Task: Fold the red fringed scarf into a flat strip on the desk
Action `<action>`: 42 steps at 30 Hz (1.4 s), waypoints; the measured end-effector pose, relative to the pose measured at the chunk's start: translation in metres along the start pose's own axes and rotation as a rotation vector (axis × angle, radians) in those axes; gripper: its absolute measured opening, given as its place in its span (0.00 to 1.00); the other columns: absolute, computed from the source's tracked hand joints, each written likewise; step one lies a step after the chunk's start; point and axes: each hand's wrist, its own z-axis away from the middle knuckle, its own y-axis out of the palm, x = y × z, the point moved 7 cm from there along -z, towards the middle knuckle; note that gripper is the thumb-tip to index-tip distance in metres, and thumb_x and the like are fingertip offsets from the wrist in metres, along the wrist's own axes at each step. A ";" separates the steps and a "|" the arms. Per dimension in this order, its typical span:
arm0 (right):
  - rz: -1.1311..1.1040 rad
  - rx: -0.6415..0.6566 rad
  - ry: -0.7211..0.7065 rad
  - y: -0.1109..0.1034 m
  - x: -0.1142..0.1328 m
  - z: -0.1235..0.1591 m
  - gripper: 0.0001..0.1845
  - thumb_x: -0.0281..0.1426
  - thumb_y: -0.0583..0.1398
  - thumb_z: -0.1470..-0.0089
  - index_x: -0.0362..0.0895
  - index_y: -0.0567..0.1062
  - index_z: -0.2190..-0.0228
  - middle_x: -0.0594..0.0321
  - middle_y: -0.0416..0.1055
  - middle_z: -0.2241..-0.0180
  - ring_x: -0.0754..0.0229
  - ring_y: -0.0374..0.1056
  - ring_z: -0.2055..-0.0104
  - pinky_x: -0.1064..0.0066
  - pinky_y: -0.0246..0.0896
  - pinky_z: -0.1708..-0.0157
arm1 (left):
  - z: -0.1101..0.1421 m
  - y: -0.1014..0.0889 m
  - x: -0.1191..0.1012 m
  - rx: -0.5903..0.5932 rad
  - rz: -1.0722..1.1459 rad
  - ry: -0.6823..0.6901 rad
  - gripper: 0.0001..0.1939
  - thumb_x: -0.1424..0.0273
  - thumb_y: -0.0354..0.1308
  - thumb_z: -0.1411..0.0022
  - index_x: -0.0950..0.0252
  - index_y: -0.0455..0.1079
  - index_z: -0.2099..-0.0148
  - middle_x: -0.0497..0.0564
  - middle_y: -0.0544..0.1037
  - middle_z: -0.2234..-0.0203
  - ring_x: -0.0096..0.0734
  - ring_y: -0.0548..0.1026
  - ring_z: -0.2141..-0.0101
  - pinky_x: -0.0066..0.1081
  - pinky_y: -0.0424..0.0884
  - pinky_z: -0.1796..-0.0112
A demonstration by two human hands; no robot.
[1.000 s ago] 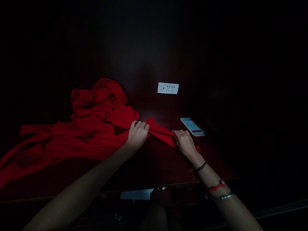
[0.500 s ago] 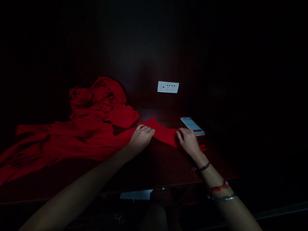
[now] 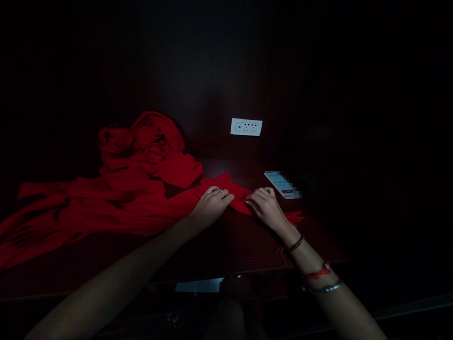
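Note:
A long red scarf point(image 3: 116, 198) lies over a dark wooden table point(image 3: 226, 245), bunched in a heap at the back left and stretched toward the right. My left hand point(image 3: 211, 207) rests on the scarf's narrow right end with curled fingers gripping the fabric; a ring shows on one finger. My right hand point(image 3: 266, 206) sits just to the right, fingers bent and pinching the same strip. The two hands are almost touching. Red fringe point(image 3: 295, 217) sticks out beyond my right hand.
A phone point(image 3: 282, 184) with a lit screen lies on the table right of my right hand. A white wall socket point(image 3: 247, 127) sits on the dark back panel. The table's front edge runs below my forearms. The surroundings are very dark.
My hands have drawn closer together along the scarf's end: the left moved right, the right moved left. The strip of fabric between them has shortened and bunched.

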 end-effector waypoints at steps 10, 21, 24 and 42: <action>0.056 -0.003 0.050 -0.004 -0.014 0.003 0.10 0.31 0.50 0.46 0.42 0.70 0.70 0.61 0.67 0.74 0.61 0.58 0.69 0.69 0.48 0.66 | 0.000 0.000 0.002 -0.014 -0.026 0.009 0.10 0.79 0.43 0.41 0.65 0.64 0.63 0.48 0.70 0.71 0.29 0.68 0.69 0.30 0.59 0.60; 0.074 0.094 0.097 0.002 -0.033 0.010 0.10 0.29 0.50 0.46 0.43 0.71 0.69 0.59 0.68 0.72 0.59 0.59 0.67 0.68 0.49 0.66 | 0.001 0.006 0.007 0.041 0.002 -0.025 0.09 0.78 0.43 0.41 0.66 0.64 0.62 0.50 0.69 0.70 0.30 0.67 0.68 0.30 0.60 0.61; 0.075 0.122 0.101 -0.002 -0.037 0.009 0.10 0.29 0.50 0.47 0.43 0.71 0.70 0.59 0.68 0.72 0.59 0.60 0.66 0.68 0.49 0.66 | 0.001 0.008 0.004 0.059 0.028 -0.015 0.09 0.78 0.44 0.41 0.66 0.64 0.62 0.50 0.70 0.69 0.30 0.67 0.68 0.30 0.60 0.61; 0.400 0.148 -0.008 -0.143 -0.058 -0.040 0.10 0.26 0.50 0.50 0.43 0.71 0.72 0.59 0.69 0.73 0.58 0.59 0.68 0.68 0.48 0.67 | -0.006 -0.015 0.036 0.038 0.120 -0.215 0.09 0.74 0.44 0.41 0.68 0.65 0.63 0.52 0.70 0.70 0.30 0.69 0.68 0.29 0.62 0.64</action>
